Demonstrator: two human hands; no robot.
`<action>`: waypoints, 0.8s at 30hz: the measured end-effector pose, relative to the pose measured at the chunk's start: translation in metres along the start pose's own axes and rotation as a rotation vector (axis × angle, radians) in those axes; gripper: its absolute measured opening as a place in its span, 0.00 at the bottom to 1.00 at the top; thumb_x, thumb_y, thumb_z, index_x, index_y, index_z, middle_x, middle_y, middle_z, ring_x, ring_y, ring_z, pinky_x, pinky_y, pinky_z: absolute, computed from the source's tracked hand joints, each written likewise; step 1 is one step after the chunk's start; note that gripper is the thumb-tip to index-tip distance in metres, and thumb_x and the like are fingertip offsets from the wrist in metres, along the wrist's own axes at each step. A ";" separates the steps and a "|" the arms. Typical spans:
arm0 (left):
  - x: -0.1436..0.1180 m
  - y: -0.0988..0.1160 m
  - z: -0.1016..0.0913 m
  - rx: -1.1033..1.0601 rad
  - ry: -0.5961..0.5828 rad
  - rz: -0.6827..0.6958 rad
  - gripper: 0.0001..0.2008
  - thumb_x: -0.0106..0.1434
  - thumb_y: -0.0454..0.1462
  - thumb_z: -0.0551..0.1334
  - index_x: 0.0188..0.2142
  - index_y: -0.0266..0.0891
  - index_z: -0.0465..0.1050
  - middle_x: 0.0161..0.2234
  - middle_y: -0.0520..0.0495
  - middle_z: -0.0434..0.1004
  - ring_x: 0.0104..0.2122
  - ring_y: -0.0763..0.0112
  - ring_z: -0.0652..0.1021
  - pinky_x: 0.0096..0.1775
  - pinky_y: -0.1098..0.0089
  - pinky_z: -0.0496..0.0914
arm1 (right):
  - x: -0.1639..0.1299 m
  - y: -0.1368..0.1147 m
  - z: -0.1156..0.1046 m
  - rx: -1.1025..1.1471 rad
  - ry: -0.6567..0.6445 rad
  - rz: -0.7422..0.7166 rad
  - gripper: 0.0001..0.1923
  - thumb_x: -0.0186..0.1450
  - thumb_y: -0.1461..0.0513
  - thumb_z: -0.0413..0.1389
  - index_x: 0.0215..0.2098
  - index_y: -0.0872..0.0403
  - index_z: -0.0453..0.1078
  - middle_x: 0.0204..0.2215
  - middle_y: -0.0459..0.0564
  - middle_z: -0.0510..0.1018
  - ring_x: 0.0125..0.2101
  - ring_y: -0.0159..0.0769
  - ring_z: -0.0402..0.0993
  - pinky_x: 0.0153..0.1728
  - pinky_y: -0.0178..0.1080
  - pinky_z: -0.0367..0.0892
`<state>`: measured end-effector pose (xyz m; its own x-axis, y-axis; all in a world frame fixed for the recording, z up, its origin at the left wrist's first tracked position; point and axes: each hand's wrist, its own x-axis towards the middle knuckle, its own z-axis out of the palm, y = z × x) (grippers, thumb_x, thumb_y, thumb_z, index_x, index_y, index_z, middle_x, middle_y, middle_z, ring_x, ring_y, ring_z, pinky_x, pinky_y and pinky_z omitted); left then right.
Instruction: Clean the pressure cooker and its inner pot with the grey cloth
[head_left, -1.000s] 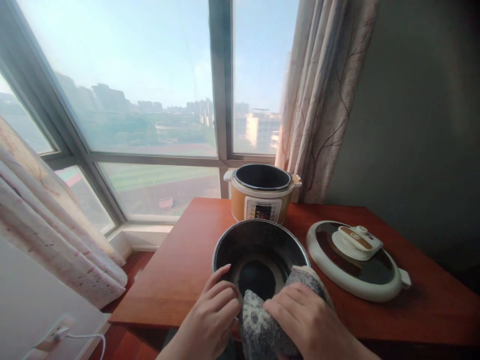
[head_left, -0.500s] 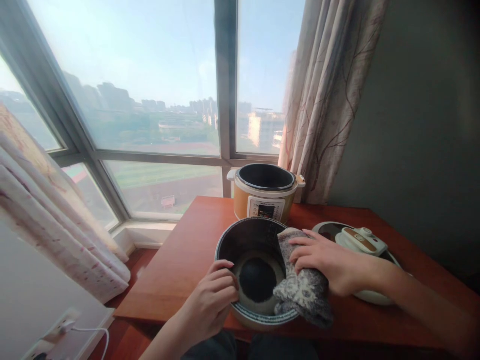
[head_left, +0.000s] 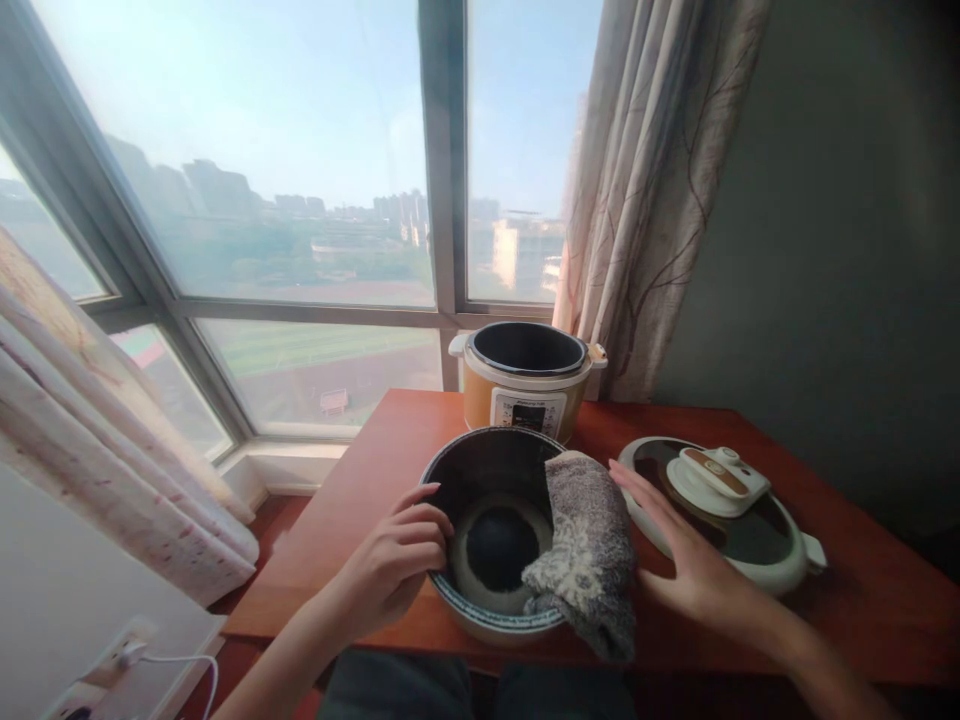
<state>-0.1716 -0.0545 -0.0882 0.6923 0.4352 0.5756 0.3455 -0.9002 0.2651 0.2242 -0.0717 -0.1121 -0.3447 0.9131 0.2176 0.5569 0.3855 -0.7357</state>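
A person is sitting at a red wooden table point(head_left: 360, 520) by a high window, steadying a dark inner pot point(head_left: 491, 470) that is standing at the table's near edge, just in front of an orange cooker base point(head_left: 525, 395). The left hand point(head_left: 394, 565) is curling over the pot's left rim, fingers hooked inside the wall. The right hand point(head_left: 694, 570) is hovering flat with fingers spread, just right of a grey patterned cloth point(head_left: 585, 545) and gripping nothing. The cloth is draping over the pot's right rim, half inside, half hanging outside. The cooker's lid point(head_left: 720, 515) is lying flat on the table to the right, well clear of the base.

By its look, the pot is rigid metal, smooth and probably slick at the wall, so the rolled rim is the surest hold. The cloth appears soft and limp, likely to slide off if nudged, and is best gathered in a full fist.
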 end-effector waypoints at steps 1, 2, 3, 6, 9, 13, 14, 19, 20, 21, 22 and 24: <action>0.000 -0.002 -0.002 0.000 0.005 -0.002 0.15 0.71 0.30 0.49 0.30 0.42 0.69 0.27 0.50 0.76 0.42 0.70 0.78 0.64 0.57 0.58 | -0.008 0.012 0.012 0.147 0.083 0.099 0.49 0.60 0.56 0.65 0.73 0.44 0.46 0.73 0.53 0.47 0.71 0.49 0.43 0.70 0.56 0.41; -0.001 -0.004 -0.003 -0.001 0.010 -0.004 0.15 0.71 0.31 0.50 0.30 0.42 0.70 0.27 0.50 0.76 0.43 0.69 0.78 0.64 0.57 0.58 | -0.015 0.022 0.024 0.314 0.135 0.196 0.50 0.59 0.52 0.66 0.72 0.46 0.47 0.73 0.55 0.48 0.71 0.51 0.44 0.69 0.56 0.43; -0.001 -0.007 -0.004 -0.003 0.014 -0.006 0.15 0.72 0.32 0.50 0.30 0.42 0.70 0.27 0.50 0.77 0.43 0.69 0.78 0.64 0.57 0.58 | -0.021 0.030 0.037 0.502 0.185 0.293 0.51 0.56 0.49 0.68 0.71 0.47 0.50 0.72 0.57 0.51 0.70 0.53 0.46 0.68 0.56 0.47; 0.000 -0.014 -0.006 -0.005 0.012 -0.013 0.17 0.73 0.33 0.50 0.29 0.42 0.71 0.26 0.50 0.77 0.44 0.68 0.79 0.64 0.58 0.61 | -0.034 0.036 0.071 1.045 0.186 0.493 0.37 0.59 0.44 0.65 0.62 0.49 0.66 0.64 0.59 0.67 0.64 0.54 0.63 0.62 0.57 0.60; 0.000 -0.022 -0.006 0.007 0.017 -0.005 0.16 0.71 0.31 0.51 0.30 0.41 0.73 0.30 0.48 0.81 0.48 0.66 0.80 0.62 0.57 0.64 | -0.036 0.022 0.090 1.371 0.152 0.551 0.25 0.62 0.42 0.60 0.47 0.50 0.76 0.53 0.57 0.79 0.56 0.51 0.73 0.57 0.55 0.66; 0.001 -0.032 -0.015 -0.018 0.033 -0.072 0.17 0.69 0.27 0.50 0.39 0.40 0.78 0.44 0.42 0.83 0.55 0.63 0.77 0.57 0.60 0.71 | -0.029 0.005 0.095 1.385 0.215 0.518 0.21 0.62 0.43 0.60 0.42 0.49 0.78 0.47 0.53 0.82 0.50 0.50 0.78 0.52 0.55 0.71; 0.001 -0.034 -0.020 -0.046 0.013 -0.107 0.19 0.69 0.27 0.49 0.40 0.40 0.79 0.45 0.41 0.83 0.55 0.63 0.77 0.56 0.61 0.72 | -0.029 0.002 0.095 1.357 0.231 0.498 0.21 0.62 0.43 0.59 0.41 0.48 0.78 0.46 0.53 0.83 0.49 0.51 0.79 0.50 0.56 0.72; 0.013 -0.026 -0.044 -0.268 -0.007 -0.364 0.19 0.69 0.28 0.51 0.40 0.39 0.81 0.46 0.42 0.83 0.50 0.63 0.80 0.53 0.63 0.73 | -0.029 -0.007 0.084 1.214 0.330 0.492 0.19 0.64 0.46 0.57 0.44 0.48 0.77 0.44 0.53 0.84 0.47 0.54 0.80 0.44 0.56 0.75; 0.019 -0.021 -0.045 -0.311 0.030 -0.424 0.17 0.69 0.29 0.52 0.42 0.39 0.81 0.47 0.41 0.83 0.49 0.62 0.80 0.52 0.64 0.74 | -0.028 -0.011 0.080 1.195 0.363 0.507 0.19 0.64 0.47 0.57 0.46 0.48 0.77 0.44 0.53 0.84 0.47 0.54 0.80 0.43 0.55 0.76; 0.025 -0.015 -0.045 -0.360 0.063 -0.474 0.16 0.69 0.31 0.54 0.44 0.38 0.81 0.47 0.40 0.83 0.49 0.61 0.81 0.51 0.64 0.74 | -0.027 -0.016 0.076 1.185 0.395 0.522 0.19 0.64 0.48 0.58 0.47 0.48 0.76 0.44 0.53 0.84 0.47 0.54 0.80 0.43 0.54 0.76; 0.033 -0.009 -0.043 -0.421 0.086 -0.513 0.15 0.69 0.33 0.55 0.46 0.38 0.81 0.47 0.40 0.83 0.49 0.60 0.80 0.51 0.64 0.74 | -0.024 -0.022 0.070 1.182 0.425 0.534 0.19 0.64 0.49 0.59 0.50 0.47 0.75 0.45 0.52 0.83 0.47 0.53 0.80 0.43 0.53 0.76; 0.052 0.005 -0.034 -0.577 0.059 -0.566 0.14 0.68 0.35 0.58 0.48 0.37 0.80 0.48 0.39 0.82 0.50 0.59 0.80 0.52 0.62 0.73 | -0.014 -0.037 0.059 1.167 0.476 0.541 0.23 0.62 0.51 0.61 0.54 0.46 0.72 0.46 0.50 0.83 0.47 0.52 0.79 0.43 0.51 0.76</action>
<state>-0.1556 -0.0366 -0.0308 0.4705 0.8401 0.2699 0.2416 -0.4168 0.8763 0.1643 -0.1066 -0.1255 0.1326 0.9606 -0.2442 -0.4978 -0.1485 -0.8545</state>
